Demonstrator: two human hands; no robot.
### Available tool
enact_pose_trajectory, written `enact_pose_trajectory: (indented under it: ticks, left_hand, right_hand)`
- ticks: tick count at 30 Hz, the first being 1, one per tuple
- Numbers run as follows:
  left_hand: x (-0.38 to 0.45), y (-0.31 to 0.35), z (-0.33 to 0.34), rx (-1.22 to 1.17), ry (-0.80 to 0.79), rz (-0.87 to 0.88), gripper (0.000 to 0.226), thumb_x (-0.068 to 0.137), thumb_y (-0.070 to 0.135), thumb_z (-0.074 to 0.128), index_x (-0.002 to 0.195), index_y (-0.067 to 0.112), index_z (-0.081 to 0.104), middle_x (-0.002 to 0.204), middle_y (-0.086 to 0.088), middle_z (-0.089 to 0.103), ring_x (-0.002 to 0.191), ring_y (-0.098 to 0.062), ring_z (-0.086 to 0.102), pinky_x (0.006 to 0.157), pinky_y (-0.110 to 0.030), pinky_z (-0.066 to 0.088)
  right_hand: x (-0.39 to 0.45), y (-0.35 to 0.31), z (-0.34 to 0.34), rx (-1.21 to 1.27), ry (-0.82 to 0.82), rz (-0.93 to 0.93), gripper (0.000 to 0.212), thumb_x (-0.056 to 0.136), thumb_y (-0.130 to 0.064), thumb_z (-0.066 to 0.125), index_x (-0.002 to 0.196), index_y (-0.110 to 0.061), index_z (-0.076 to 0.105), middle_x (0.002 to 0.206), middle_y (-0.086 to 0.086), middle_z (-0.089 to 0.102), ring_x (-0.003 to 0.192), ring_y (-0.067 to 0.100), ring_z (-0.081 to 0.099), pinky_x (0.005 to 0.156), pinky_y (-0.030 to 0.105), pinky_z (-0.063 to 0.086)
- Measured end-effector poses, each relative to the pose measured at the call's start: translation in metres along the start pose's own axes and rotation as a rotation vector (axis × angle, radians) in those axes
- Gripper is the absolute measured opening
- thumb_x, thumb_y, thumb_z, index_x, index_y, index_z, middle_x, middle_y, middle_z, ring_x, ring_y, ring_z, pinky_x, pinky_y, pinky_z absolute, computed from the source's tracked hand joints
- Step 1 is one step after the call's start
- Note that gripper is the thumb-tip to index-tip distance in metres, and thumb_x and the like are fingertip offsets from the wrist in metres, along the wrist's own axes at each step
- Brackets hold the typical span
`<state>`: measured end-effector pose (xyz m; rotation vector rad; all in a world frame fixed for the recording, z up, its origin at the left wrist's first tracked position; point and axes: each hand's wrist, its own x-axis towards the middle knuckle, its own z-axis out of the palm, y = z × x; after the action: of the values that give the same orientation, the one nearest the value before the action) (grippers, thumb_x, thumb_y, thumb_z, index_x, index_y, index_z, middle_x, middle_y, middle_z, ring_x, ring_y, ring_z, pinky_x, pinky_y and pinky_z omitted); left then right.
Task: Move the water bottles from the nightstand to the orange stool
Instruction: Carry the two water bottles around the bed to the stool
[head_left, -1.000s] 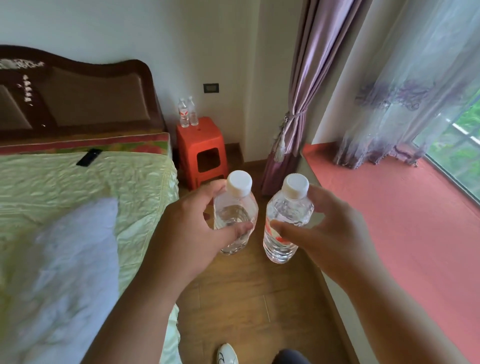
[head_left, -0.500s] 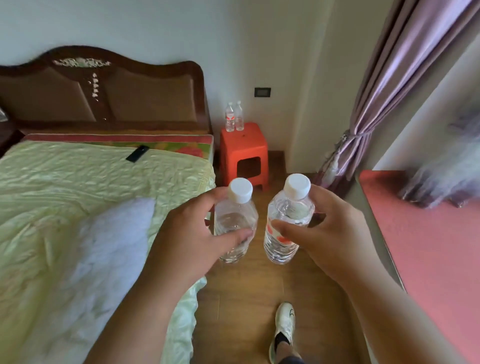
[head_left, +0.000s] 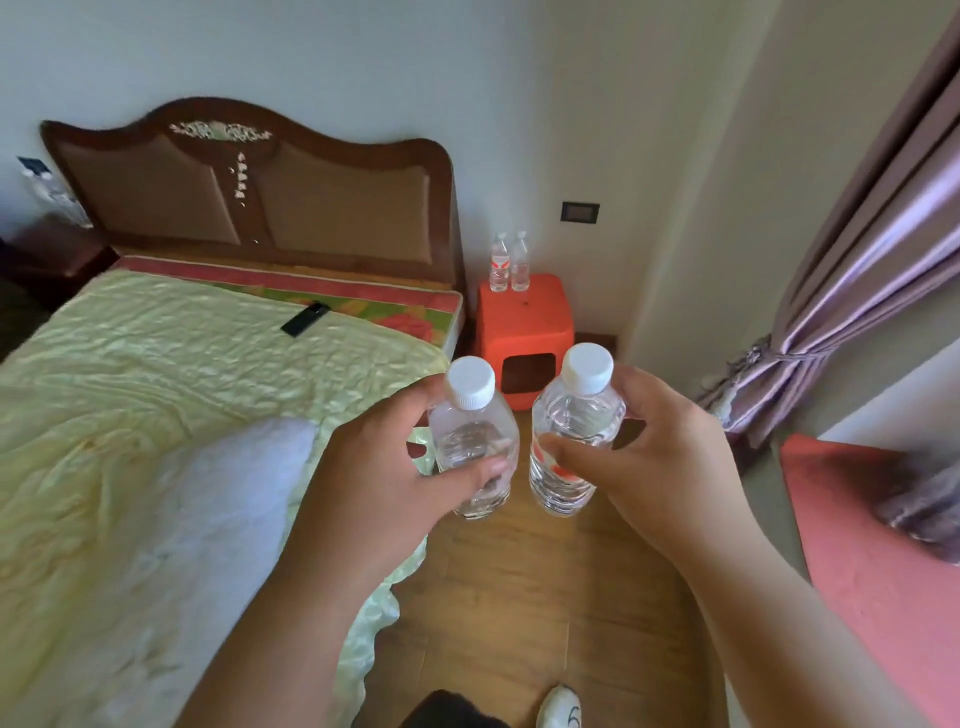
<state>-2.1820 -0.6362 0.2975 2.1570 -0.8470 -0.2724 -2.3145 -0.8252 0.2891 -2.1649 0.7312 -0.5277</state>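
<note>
My left hand grips a clear water bottle with a white cap upright in front of me. In my right hand I hold a second clear bottle with a white cap and a red label. Both are held side by side over the wooden floor, short of the orange stool that stands by the wall beside the bed's headboard. Two more water bottles stand upright at the back of the stool's top. The nightstand is at the far left, partly cut off.
The bed with a pale green cover and a white pillow fills the left. A black remote lies on it. A purple curtain and a red window ledge bound the right. My shoe is on the wooden floor strip between them.
The view has swung left and come closer to the stool, which now looks larger. Both hands keep the same grip on their bottles.
</note>
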Motion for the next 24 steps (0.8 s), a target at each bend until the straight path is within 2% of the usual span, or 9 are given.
enact_pose_trajectory:
  ticks: [6,11,13,14,16,18,21,24]
  left_hand:
    - [0.053,-0.002,0.022,0.014,-0.048,-0.040,0.065,0.064,0.063,0.080,0.123,0.056,0.053,0.114,0.033,0.062,0.100,0.009,0.060,0.083,-0.030,0.056]
    - [0.121,-0.015,0.034,-0.006,-0.105,-0.012,0.066,0.064,0.062,0.080,0.124,0.054,0.054,0.109,0.034,0.063,0.098,0.007,0.061,0.081,-0.031,0.056]
    - [0.157,-0.022,0.036,-0.013,-0.125,0.017,0.066,0.064,0.062,0.081,0.123,0.053,0.054,0.108,0.034,0.062,0.098,0.008,0.060,0.081,-0.030,0.056]
    - [0.176,-0.025,0.037,-0.020,-0.133,0.031,0.064,0.063,0.062,0.081,0.121,0.053,0.055,0.107,0.035,0.062,0.098,0.010,0.059,0.081,-0.029,0.056]
    - [0.213,-0.028,0.036,-0.038,-0.140,0.048,0.060,0.062,0.062,0.082,0.115,0.058,0.055,0.107,0.037,0.061,0.098,0.012,0.058,0.081,-0.025,0.054]
    - [0.249,-0.029,0.034,-0.047,-0.142,0.077,0.057,0.062,0.061,0.083,0.111,0.061,0.054,0.107,0.040,0.059,0.096,0.013,0.058,0.080,-0.022,0.053]
    - [0.300,-0.026,0.028,-0.032,-0.158,0.129,0.060,0.062,0.063,0.082,0.113,0.061,0.052,0.106,0.039,0.059,0.093,0.010,0.060,0.076,-0.022,0.052]
    - [0.339,-0.027,0.026,0.013,-0.177,0.165,0.065,0.063,0.064,0.081,0.121,0.053,0.053,0.109,0.029,0.064,0.095,0.005,0.061,0.077,-0.024,0.052]
  right_hand:
    - [0.052,0.022,-0.001,-0.011,-0.039,0.009,0.063,0.066,-0.048,0.087,0.124,-0.040,0.064,0.098,-0.030,0.069,0.093,-0.021,0.056,0.071,-0.002,0.038]
    - [0.108,0.036,0.009,-0.030,-0.021,0.068,0.062,0.065,-0.045,0.088,0.123,-0.040,0.065,0.095,-0.032,0.067,0.091,-0.022,0.055,0.069,-0.004,0.036]
    - [0.133,0.040,0.014,-0.039,0.001,0.094,0.063,0.065,-0.046,0.088,0.123,-0.042,0.063,0.094,-0.032,0.067,0.088,-0.020,0.057,0.068,-0.002,0.041]
    - [0.147,0.040,0.015,-0.038,0.014,0.109,0.063,0.065,-0.047,0.088,0.123,-0.044,0.062,0.092,-0.032,0.067,0.083,-0.014,0.062,0.067,0.004,0.047]
    - [0.175,0.037,0.016,-0.028,0.040,0.156,0.061,0.065,-0.047,0.087,0.119,-0.050,0.061,0.095,-0.036,0.064,0.065,-0.001,0.067,0.064,0.028,0.059]
    - [0.203,0.032,0.017,-0.033,0.063,0.185,0.057,0.065,-0.046,0.087,0.116,-0.052,0.061,0.099,-0.041,0.061,0.058,0.002,0.067,0.062,0.037,0.060]
    - [0.240,0.026,0.022,-0.062,0.134,0.188,0.051,0.065,-0.049,0.086,0.110,-0.051,0.061,0.095,-0.040,0.062,0.068,-0.002,0.067,0.065,0.031,0.058]
    - [0.271,0.024,0.028,-0.097,0.150,0.177,0.055,0.065,-0.054,0.084,0.113,-0.052,0.059,0.083,-0.039,0.062,0.076,-0.007,0.064,0.065,0.023,0.055]
